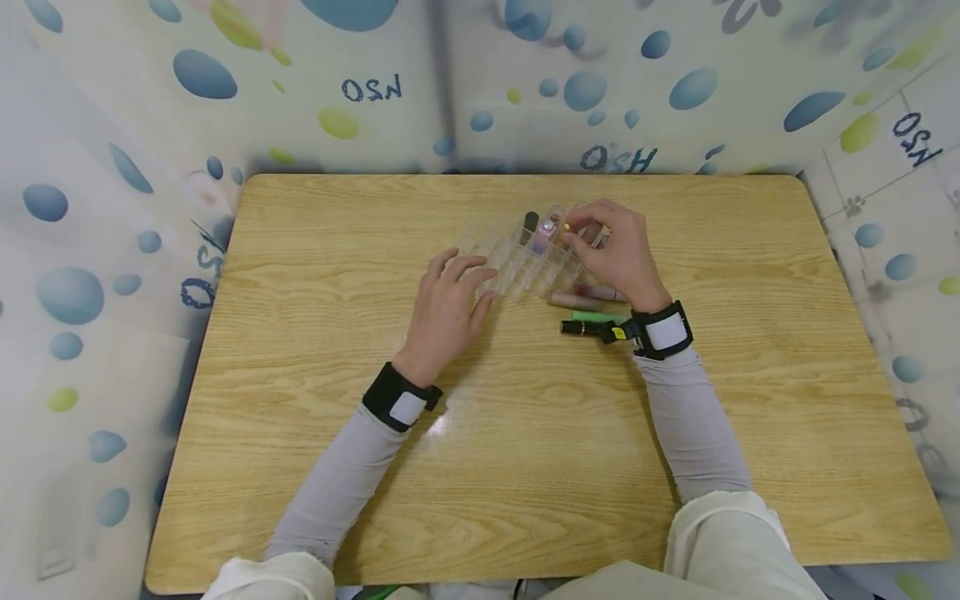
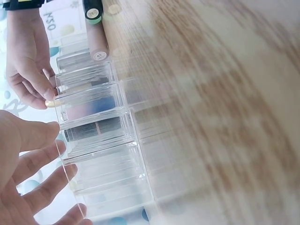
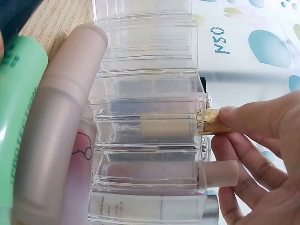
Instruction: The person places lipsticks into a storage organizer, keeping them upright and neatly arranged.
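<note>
A clear compartmented organizer stands near the back of the table. My right hand pinches the gold cap of a beige tube, which sits mostly down inside one compartment in the right wrist view. My left hand is at the organizer's left end, fingers spread and slightly bent, fingertips along its top rim. Other cosmetics stand in the compartments, among them a black-capped tube, a pink-and-blue bottle and a tube with a pale pink cap.
In front of the organizer, below my right hand, several tubes lie on the wooden table: a beige-pink tube, a green tube and a black tube. Patterned curtains border the table's back and sides.
</note>
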The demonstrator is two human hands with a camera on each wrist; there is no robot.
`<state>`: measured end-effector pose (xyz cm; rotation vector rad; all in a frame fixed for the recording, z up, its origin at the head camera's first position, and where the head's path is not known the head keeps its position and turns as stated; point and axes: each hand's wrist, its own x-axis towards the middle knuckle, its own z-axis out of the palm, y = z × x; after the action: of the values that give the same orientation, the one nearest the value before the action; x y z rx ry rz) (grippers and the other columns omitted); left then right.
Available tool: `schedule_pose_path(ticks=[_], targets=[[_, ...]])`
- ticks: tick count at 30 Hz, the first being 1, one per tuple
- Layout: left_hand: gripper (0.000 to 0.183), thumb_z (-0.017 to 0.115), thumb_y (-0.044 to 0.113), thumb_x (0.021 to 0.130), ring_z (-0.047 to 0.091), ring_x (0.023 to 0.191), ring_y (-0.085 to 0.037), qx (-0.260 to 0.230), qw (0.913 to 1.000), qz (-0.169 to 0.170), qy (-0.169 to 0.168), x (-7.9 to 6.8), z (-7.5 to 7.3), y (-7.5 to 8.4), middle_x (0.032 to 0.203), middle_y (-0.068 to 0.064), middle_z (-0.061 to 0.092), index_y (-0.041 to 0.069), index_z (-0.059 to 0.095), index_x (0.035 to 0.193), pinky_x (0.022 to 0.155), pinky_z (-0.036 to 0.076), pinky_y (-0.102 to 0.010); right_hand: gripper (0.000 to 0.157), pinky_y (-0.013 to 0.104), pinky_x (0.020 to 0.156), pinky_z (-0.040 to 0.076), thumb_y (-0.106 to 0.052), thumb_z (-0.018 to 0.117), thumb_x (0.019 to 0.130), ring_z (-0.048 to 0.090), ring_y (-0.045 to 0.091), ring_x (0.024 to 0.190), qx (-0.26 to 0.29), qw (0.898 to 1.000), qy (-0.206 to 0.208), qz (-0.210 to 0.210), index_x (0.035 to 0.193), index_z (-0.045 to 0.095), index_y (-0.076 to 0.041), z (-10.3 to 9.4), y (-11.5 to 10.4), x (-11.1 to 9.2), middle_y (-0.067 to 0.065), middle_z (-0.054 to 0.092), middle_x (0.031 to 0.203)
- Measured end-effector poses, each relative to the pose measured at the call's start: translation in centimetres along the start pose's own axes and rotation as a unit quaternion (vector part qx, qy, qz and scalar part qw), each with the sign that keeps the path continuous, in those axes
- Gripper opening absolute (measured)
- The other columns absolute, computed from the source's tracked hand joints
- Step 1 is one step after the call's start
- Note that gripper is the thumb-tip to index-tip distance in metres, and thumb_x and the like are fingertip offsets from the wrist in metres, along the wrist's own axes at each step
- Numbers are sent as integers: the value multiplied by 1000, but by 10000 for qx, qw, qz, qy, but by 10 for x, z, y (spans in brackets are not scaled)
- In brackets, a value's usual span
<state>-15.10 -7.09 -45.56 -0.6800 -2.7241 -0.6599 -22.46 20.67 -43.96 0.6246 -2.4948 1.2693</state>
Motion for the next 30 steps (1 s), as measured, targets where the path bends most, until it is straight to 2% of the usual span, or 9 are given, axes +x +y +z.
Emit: schedule_pose_path(ticks=[11, 17, 22, 26, 30], targets=[[28, 74, 21, 103, 58, 138, -35, -57, 10000, -57, -13, 1, 0, 1, 138, -14, 69, 7, 75, 127, 127, 36, -50, 8, 51, 71, 58, 0, 79, 94, 66, 22, 77, 78, 9998, -176, 58, 101, 78, 1, 1, 0, 1, 13, 76, 102], [28, 74, 19, 102, 58, 138, -34, -96, 9999, -69, -2, 1, 0, 2, 137, -14, 69, 7, 75, 127, 127, 36, -51, 8, 35, 73, 55, -1, 78, 95, 67, 20, 83, -9, 9995, -278, 157, 102, 80, 0, 2, 1, 0, 12, 75, 103], [28, 74, 19, 103, 59, 138, -35, -123, 9999, -67, -15, 1, -1, 2, 137, -15, 70, 7, 75, 127, 127, 36, -51, 8, 24, 68, 50, -1, 77, 95, 66, 21, 80, -119, 9989, -391, 232, 102, 80, -1, 4, 3, -1, 12, 74, 101], [28, 74, 19, 102, 59, 137, -34, -126, 9999, -49, 0, 1, -1, 2, 137, -15, 70, 6, 75, 127, 127, 35, -51, 8, 26, 67, 50, -1, 77, 95, 66, 24, 78, -182, 9988, -391, 213, 103, 81, -1, 4, 3, -1, 12, 74, 99], [28, 75, 18, 102, 60, 137, -34, -127, 9999, -40, 18, 1, 0, 1, 136, -15, 70, 6, 75, 127, 127, 35, -51, 9, 32, 68, 53, 0, 76, 95, 67, 26, 77, -195, 9990, -361, 151, 102, 81, -2, 5, 4, -1, 13, 74, 97]])
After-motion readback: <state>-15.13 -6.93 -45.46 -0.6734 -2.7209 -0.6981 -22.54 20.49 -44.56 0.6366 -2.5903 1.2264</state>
